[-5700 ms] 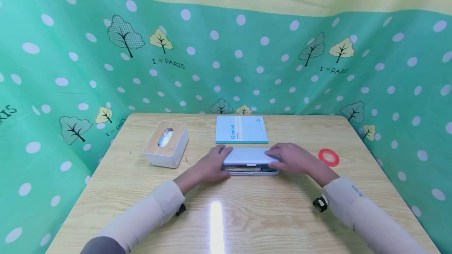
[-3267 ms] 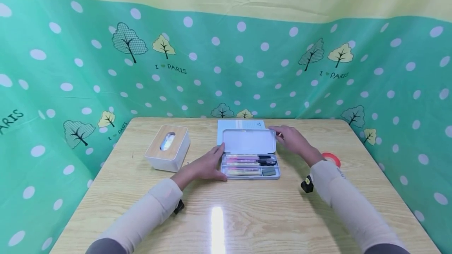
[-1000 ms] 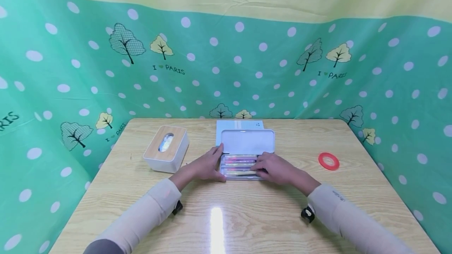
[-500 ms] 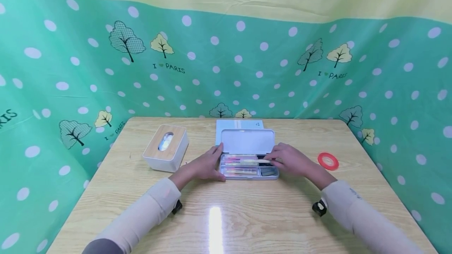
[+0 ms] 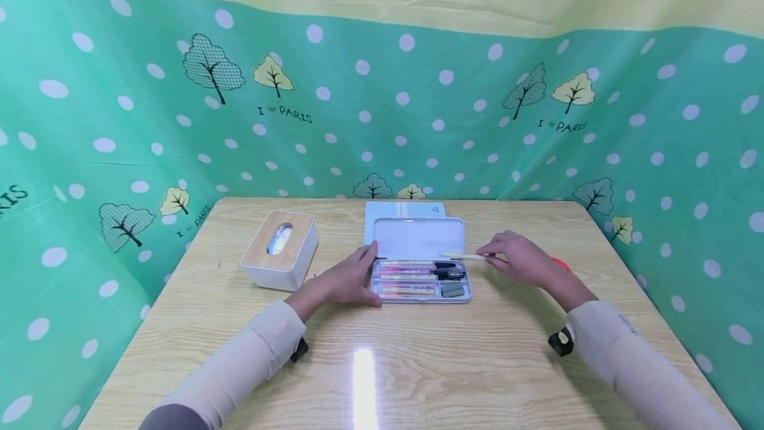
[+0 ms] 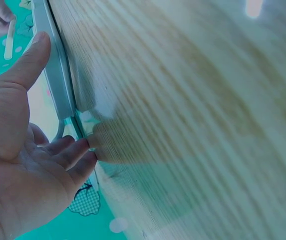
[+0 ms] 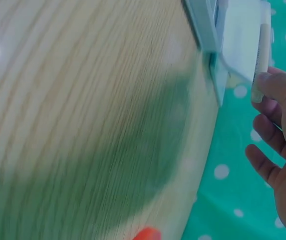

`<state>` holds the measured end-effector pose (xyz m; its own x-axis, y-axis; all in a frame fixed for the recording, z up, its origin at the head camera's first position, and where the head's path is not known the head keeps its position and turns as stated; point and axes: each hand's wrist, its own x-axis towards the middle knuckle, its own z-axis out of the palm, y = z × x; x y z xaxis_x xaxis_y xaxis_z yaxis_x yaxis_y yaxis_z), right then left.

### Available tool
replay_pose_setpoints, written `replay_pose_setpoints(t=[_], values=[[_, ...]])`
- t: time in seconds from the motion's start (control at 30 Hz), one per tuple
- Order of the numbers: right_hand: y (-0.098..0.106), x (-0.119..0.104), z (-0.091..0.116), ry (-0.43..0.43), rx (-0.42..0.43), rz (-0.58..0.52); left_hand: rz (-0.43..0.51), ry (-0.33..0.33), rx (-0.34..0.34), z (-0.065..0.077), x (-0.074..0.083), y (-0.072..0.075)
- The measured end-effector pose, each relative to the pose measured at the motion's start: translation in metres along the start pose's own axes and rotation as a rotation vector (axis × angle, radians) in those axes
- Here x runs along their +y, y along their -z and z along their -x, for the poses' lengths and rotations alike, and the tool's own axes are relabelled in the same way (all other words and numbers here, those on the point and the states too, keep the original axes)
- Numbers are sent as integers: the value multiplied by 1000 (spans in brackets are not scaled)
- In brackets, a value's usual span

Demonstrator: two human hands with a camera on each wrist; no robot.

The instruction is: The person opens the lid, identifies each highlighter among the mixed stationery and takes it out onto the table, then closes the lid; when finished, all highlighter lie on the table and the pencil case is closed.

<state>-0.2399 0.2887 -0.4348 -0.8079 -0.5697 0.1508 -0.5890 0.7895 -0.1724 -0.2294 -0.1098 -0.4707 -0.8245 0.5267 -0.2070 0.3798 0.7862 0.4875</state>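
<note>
An opened white pencil case (image 5: 420,237) lies on the table, its lid tilted back. Several pens (image 5: 408,277) fill its upper compartment, some with black ends; shorter sticks and a grey eraser (image 5: 451,290) lie below them. My left hand (image 5: 349,282) holds the case's left end, thumb at the front corner and fingers toward the hinge. Just right of the lid, my right hand (image 5: 520,259) pinches a pale yellow pen (image 5: 467,255) by one end between thumb and fingers. The pen points left, in front of the lid; its free length (image 7: 264,50) shows in the right wrist view.
Behind the lid, a light blue notebook (image 5: 394,209) is partly covered. On the left stands a tissue box (image 5: 298,254) with a wood-look top. A red tape roll (image 5: 561,263) sits largely hidden behind the right hand. A polka-dot curtain (image 5: 382,98) borders the table.
The lid was lifted open earlier by the right hand. That hand then reached into the lower compartment, took the pale yellow pen, and moved up and right. The left hand stayed at the case.
</note>
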Motion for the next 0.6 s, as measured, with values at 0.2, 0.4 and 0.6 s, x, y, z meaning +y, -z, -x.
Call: replay_pose_setpoints(t=[0.2,0.4,0.6], values=[[5,15,9,-86,-33,-13,-8,0,2,-1,-1,0],[6,29,17,-125,-42,-3,3,-5,-5,-1,-1,0],[0,45,25,-163,-64,11,1,-8,-5,-1,-1,0]])
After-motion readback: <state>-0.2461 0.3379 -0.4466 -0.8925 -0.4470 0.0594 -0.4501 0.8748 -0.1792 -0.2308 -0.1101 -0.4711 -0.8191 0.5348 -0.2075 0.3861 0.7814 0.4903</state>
